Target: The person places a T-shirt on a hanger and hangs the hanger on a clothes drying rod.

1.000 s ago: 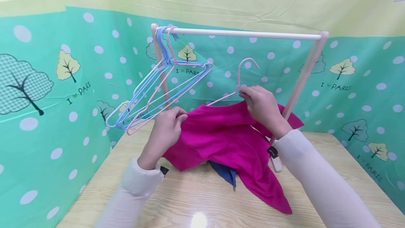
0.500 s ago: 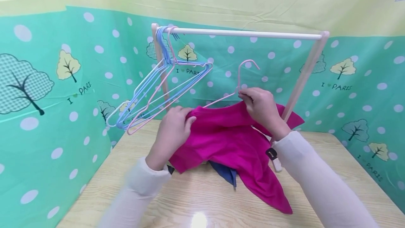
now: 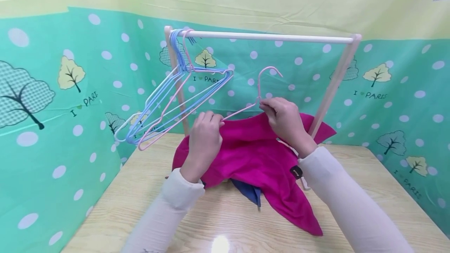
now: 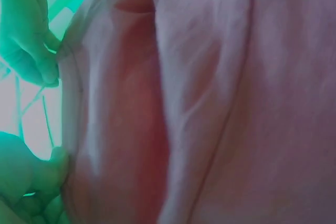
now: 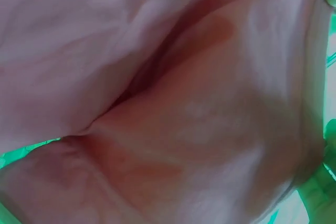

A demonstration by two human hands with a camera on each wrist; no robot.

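A magenta shirt [image 3: 253,159] droops over the tabletop, with one arm of a pink clothes hanger [image 3: 242,109] reaching into its neckline. My left hand [image 3: 205,139] pinches the neckline edge where that hanger arm meets the cloth. With thumb and fingers, my right hand [image 3: 284,120] grips the hanger just below its hook, close to the collar. The hook stands free above the cloth. Fabric hides the hanger's far arm. In the left wrist view, the shirt [image 4: 115,103] fills most of the frame; it also covers the right wrist view as creased fabric [image 5: 220,108].
A small clothes rack with a white rail [image 3: 267,36] stands behind the shirt. Several blue and pink hangers [image 3: 183,89] hang at its left end. Dark blue cloth [image 3: 247,191] shows beneath the shirt on the wooden table [image 3: 175,221]. A patterned curtain [image 3: 88,100] encloses the space.
My left hand has slid right along the shirt's upper edge, from the shoulder towards the hanger's neck. My right hand keeps its grip. The view has shifted slightly.
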